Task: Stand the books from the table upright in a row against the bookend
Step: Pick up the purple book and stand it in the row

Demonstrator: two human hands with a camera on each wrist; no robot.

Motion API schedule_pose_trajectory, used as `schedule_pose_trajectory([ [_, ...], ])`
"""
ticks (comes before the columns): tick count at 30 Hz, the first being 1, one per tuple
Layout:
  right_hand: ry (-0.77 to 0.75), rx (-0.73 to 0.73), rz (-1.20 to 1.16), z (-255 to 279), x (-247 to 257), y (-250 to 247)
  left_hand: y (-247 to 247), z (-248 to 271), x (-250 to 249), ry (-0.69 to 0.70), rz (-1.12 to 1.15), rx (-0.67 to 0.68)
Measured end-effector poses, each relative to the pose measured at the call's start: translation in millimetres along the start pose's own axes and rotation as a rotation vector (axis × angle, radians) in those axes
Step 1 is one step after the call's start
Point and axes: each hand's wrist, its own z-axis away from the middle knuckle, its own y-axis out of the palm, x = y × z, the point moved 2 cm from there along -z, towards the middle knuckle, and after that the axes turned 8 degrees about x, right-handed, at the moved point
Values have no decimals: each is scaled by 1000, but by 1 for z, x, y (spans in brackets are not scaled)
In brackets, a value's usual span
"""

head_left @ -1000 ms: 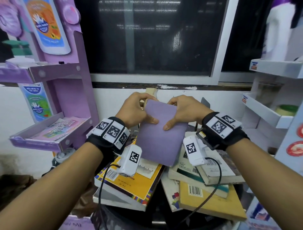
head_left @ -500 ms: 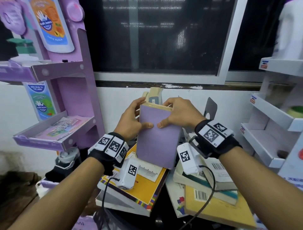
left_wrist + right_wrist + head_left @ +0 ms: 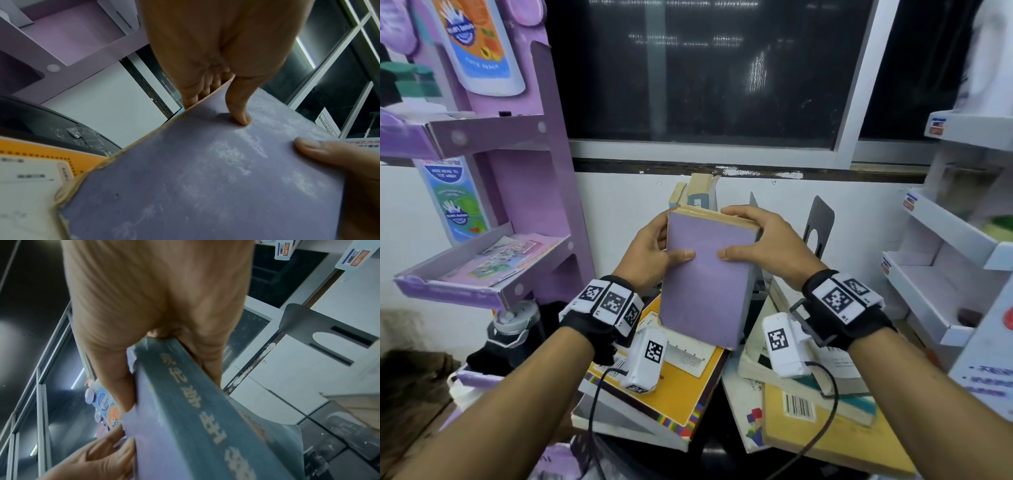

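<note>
A purple-covered book point(image 3: 705, 274) is held nearly upright above the pile, its grey-blue spine point(image 3: 197, 402) to the right. My left hand point(image 3: 650, 253) grips its left edge, thumb point(image 3: 240, 112) on the cover and fingers behind. My right hand point(image 3: 763, 240) grips the top right corner, thumb on the cover point(image 3: 205, 178). Two worn books point(image 3: 697, 193) stand upright behind it near the wall. The dark metal bookend point(image 3: 818, 226) stands to the right of the held book, also seen in the right wrist view point(image 3: 329, 331). Several books lie flat below, among them an orange one point(image 3: 681, 387) and a yellow one point(image 3: 832, 435).
A purple display rack point(image 3: 493, 212) with trays stands at the left, a white shelf unit point(image 3: 945, 267) at the right. The white wall and a dark window point(image 3: 705, 75) lie straight behind. A black bottle point(image 3: 517, 329) stands below the purple tray.
The purple book has been lifted and tipped from leaning back to nearly upright, both hands holding it. The view has shifted so the bookend now shows at its right.
</note>
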Motion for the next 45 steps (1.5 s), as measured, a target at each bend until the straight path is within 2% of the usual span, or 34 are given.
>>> schedule_pose_trajectory([
  [12, -14, 33, 102, 4, 8, 2, 1, 2, 1, 44, 99, -14],
  [19, 15, 123, 321, 4, 22, 1, -7, 8, 5, 34, 107, 6],
  [25, -2, 74, 288, 6, 25, 6, -5, 10, 2, 10, 177, 28],
  [31, 2, 49, 317, 10, 32, 19, 9, 12, -8, -44, 337, -77],
  [36, 12, 10, 365, 15, 37, 33, 13, 8, -13, -76, 273, -292],
  [45, 28, 41, 446, 23, 47, 38, 14, 5, -17, -144, 221, -412],
])
